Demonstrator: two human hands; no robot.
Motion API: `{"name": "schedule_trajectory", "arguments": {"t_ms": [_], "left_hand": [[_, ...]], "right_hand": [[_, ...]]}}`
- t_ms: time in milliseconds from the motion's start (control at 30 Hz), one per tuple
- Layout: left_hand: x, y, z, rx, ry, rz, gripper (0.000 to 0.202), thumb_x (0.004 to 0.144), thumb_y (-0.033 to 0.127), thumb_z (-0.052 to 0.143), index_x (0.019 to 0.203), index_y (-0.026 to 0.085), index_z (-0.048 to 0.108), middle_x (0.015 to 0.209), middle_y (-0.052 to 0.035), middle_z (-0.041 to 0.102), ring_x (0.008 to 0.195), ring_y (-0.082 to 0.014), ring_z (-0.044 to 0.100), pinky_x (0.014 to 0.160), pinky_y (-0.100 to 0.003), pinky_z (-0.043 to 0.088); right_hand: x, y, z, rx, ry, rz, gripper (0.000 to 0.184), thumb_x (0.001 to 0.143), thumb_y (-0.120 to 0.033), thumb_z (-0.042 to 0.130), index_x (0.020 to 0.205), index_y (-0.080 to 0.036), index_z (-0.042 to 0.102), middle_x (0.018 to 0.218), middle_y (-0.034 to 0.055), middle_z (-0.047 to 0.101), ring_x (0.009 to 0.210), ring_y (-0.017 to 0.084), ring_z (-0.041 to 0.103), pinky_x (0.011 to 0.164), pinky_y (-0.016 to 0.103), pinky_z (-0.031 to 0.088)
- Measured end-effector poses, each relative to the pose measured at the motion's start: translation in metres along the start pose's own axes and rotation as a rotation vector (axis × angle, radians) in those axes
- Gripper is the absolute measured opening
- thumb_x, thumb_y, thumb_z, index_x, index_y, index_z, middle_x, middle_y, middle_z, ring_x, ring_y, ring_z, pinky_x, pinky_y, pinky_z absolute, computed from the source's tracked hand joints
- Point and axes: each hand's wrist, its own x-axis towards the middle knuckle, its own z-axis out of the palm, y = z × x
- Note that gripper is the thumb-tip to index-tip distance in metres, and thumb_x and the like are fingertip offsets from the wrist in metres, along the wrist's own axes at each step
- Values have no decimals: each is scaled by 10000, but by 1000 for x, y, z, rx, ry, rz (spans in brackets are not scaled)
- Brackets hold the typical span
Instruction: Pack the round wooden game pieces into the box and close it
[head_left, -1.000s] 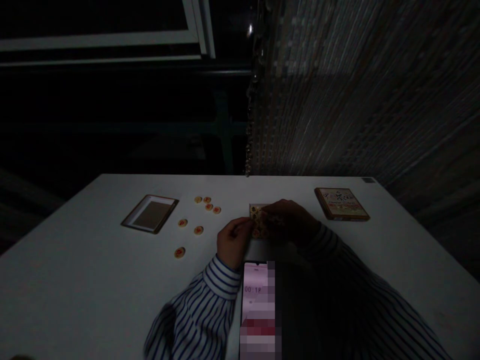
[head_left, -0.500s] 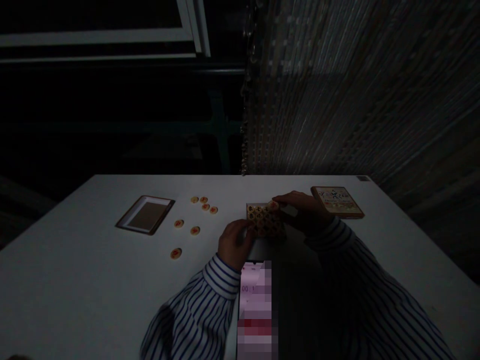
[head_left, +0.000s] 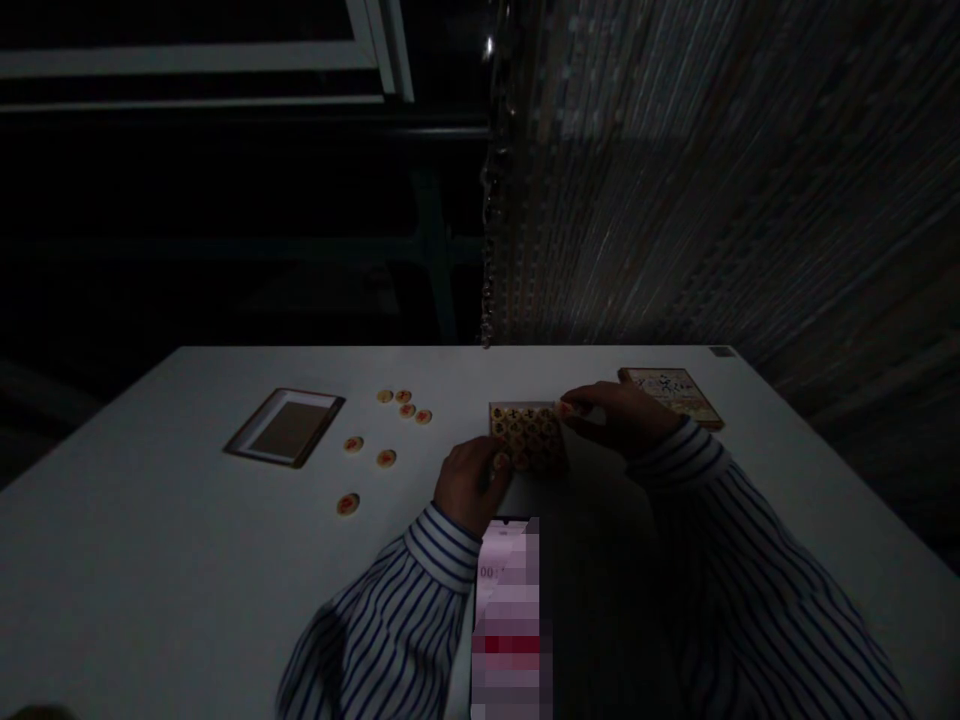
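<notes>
The piece box (head_left: 517,404) lies on the white table (head_left: 187,570), packed with rows of round pieces, mostly face up, so their marks can be read from above; the right hand (head_left: 626,415) pinches one round piece (head_left: 565,408) by its edge at the box's far right corner, a grip that seems to suit so small a disc; the left hand (head_left: 472,487) is at the box's near left corner, thumb and fingers drawn close, perhaps steadying it, though I cannot tell whether they grip a piece; seven loose pieces (head_left: 386,458) lie apart to the box's left, probably spread for easy picking; a shallow tray (head_left: 292,430) lies beyond them, farther left; a printed box (head_left: 679,400) sits to the right, partly behind the right hand; a phone (head_left: 504,560) lies on the near side, perhaps for its time display.
</notes>
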Motion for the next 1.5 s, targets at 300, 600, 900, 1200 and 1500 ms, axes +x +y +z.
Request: {"name": "schedule_trajectory", "arguments": {"t_ms": [300, 600, 900, 1200, 1500], "left_hand": [[-3, -7, 4, 4, -41, 17, 287, 773, 277, 539, 1038, 169, 564, 1020, -90, 620, 961, -220, 556, 837, -394, 460], [-2, -7, 3, 15, -21, 15, 282, 770, 283, 537, 1024, 164, 572, 1005, -95, 624, 943, -220, 564, 821, -390, 470], [-2, -6, 3, 19, -36, 7, 279, 776, 267, 538, 1028, 153, 575, 1007, -96, 626, 947, -213, 559, 831, -385, 462], [-2, -5, 2, 4, -22, 18, 264, 774, 260, 536, 1017, 164, 572, 1001, -90, 626, 943, -218, 562, 820, -392, 469], [-1, -4, 1, 17, -17, 5, 254, 783, 264, 527, 1013, 171, 579, 988, -84, 631, 930, -210, 568, 815, -380, 472]], "right_hand": [[4, 4, 18, 57, -266, 13, 225, 726, -299, 538, 896, -191, 639, 761, 48, 676, 679, 163, 618, 593, 244, 411], [7, 4, 29, 39, -320, 2, 208, 706, -285, 567, 871, -212, 670, 878, 63, 659, 782, 180, 589, 671, 276, 432], [10, 11, 40, 56, -352, -12, 192, 704, -272, 572, 851, -203, 673, 837, 71, 631, 765, 173, 571, 650, 258, 425], [9, 13, 43, 82, -332, -5, 188, 710, -282, 573, 845, -197, 671, 829, 71, 631, 756, 173, 571, 646, 263, 424], [9, 11, 41, 41, -332, 6, 244, 751, -342, 530, 906, -205, 659, 817, 67, 618, 723, 160, 565, 611, 239, 406]]}}
